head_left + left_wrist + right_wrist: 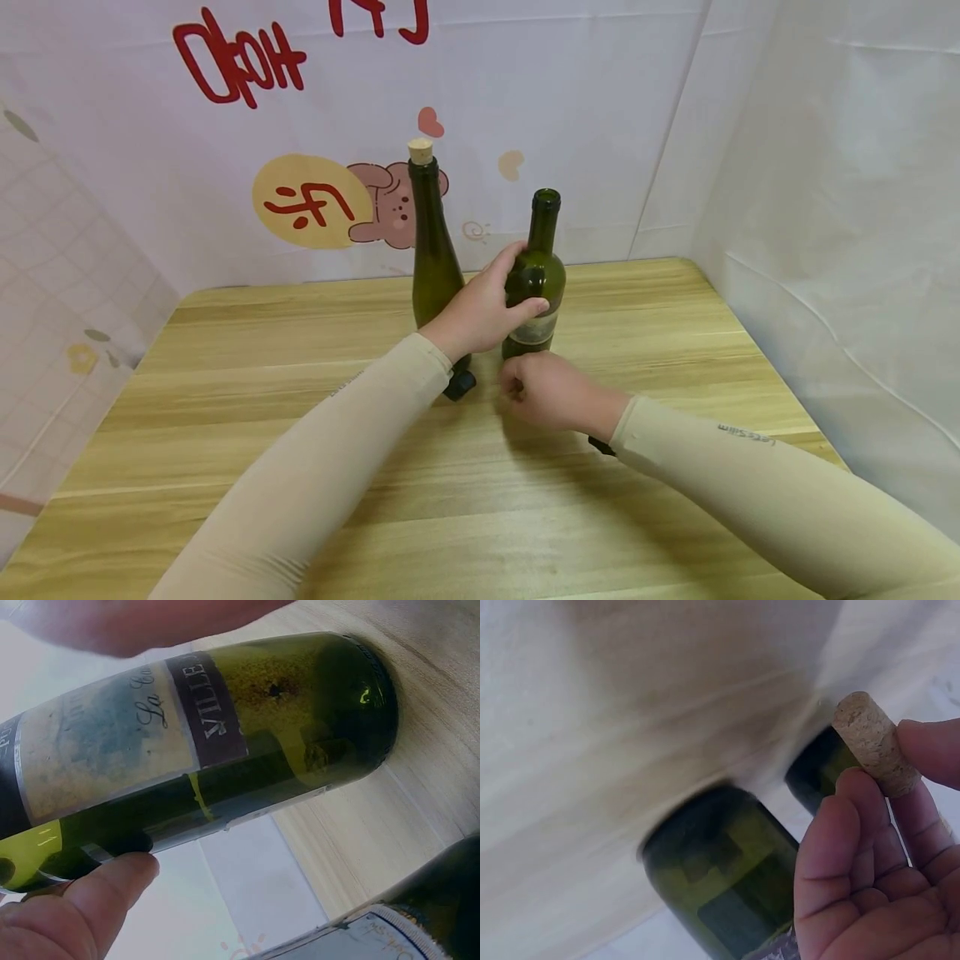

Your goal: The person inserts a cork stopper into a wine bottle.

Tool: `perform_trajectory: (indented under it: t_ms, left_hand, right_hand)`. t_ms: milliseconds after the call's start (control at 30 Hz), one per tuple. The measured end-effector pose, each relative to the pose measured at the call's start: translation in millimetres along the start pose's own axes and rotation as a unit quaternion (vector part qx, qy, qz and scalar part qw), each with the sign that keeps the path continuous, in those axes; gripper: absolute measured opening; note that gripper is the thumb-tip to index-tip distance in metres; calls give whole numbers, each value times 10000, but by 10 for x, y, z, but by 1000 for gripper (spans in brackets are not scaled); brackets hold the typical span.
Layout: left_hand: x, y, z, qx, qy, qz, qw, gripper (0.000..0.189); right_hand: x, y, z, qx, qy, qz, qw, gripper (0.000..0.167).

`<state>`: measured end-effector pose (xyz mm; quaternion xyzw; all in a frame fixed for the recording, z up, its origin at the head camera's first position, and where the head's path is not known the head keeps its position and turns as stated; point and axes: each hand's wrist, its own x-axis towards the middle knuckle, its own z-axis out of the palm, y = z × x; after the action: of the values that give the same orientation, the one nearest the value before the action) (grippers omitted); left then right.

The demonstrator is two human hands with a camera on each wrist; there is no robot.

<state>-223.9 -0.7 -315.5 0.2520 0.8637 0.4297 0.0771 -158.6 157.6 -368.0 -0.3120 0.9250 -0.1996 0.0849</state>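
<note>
My left hand (483, 312) holds the shoulder of a green wine bottle (553, 275), thumb on the near side and fingers round the left. This bottle stands upright on the table with an uncorked mouth. In the left wrist view its worn label (97, 742) shows between thumb and finger. Low in front of it is my right hand (555, 392). The right wrist view shows that hand pinching a cork (874, 742) between thumb and fingers, apart from the bottles. In the head view, the hand hides this cork.
Just left of the held bottle, a taller slender green bottle (435, 258) stands partly behind my left wrist. A pale cork stopper (421, 152) sits in its mouth. The wooden table (262, 358) backs onto a white printed curtain (600, 100), with more white cloth at both sides.
</note>
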Motion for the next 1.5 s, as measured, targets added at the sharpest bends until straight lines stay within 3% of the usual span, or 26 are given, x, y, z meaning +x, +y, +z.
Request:
perform_trajectory:
  t_ms: [400,767,1133,1500]
  left_hand:
    - [1,3,-1,13,-7,27,10000,84]
    - [13,-3,2,4,3,17,10000,84]
    - [13,-6,8,11,-2,-63,10000,84]
    - [19,-5,9,-68,-22,-79,9999,85]
  right_hand:
    - [-105,107,-132,-79,127,420,9990,15]
    - [-258,335,-366,10,347,819,9960,14]
    - [-342,527,-706,-37,770,1203,9897,9]
    - [-365,522,-1069,223,1392,1374,9804,5]
